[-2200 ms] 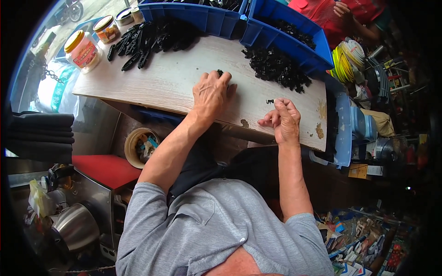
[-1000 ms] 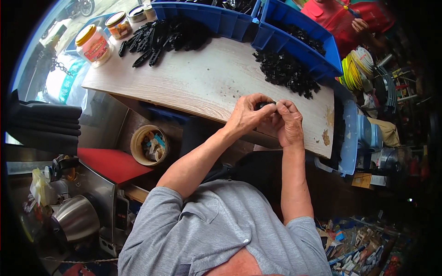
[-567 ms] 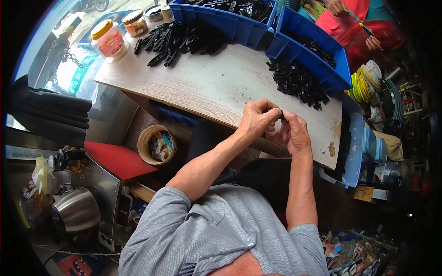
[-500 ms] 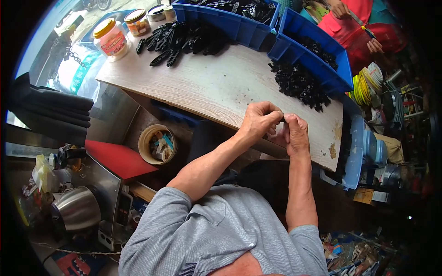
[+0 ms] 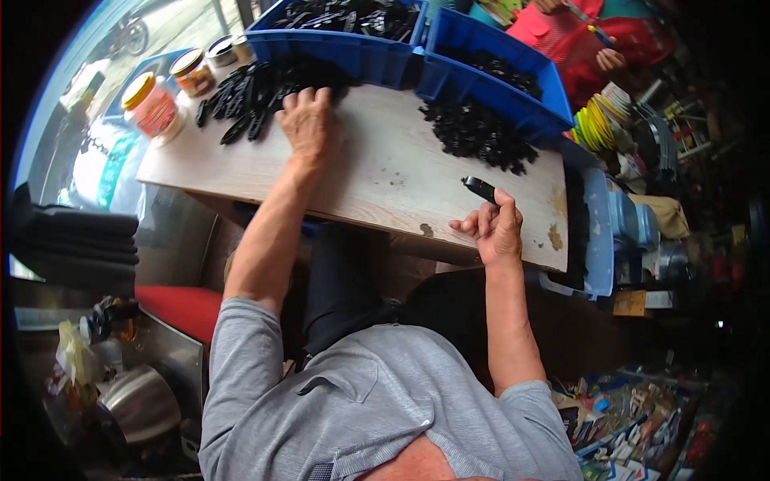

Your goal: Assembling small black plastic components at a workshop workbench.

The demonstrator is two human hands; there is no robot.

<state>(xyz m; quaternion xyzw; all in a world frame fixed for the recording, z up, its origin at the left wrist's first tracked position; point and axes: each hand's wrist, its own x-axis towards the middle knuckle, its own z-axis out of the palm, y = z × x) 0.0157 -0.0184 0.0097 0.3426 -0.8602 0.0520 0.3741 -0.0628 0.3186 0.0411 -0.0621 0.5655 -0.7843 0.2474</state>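
My right hand [image 5: 499, 231] is raised over the table's front edge, thumb and fingers closed on a slim black plastic piece [image 5: 480, 188] that juts up and to the left. The piece's lower end is hidden in the grip. My left hand [image 5: 308, 127] reaches across the table [image 5: 377, 156], its bent fingers a little apart at the near edge of a pile of long black plastic parts [image 5: 245, 98]. No held part shows in it; its fingertips are partly lost against the dark pile. Farther right lies a heap of small black parts [image 5: 480, 136].
Two blue bins, one with long black parts [image 5: 333, 52] and one with small parts [image 5: 513, 96], stand at the back. Jars [image 5: 150, 108] line the far left. A light-blue crate [image 5: 597, 232] stands beyond the right edge. Another person's hand [image 5: 611, 59] shows at upper right.
My hands, together at the front edge before, are now apart. The left has gone far left to the long parts; the right now shows the black piece. The whole view has shifted.
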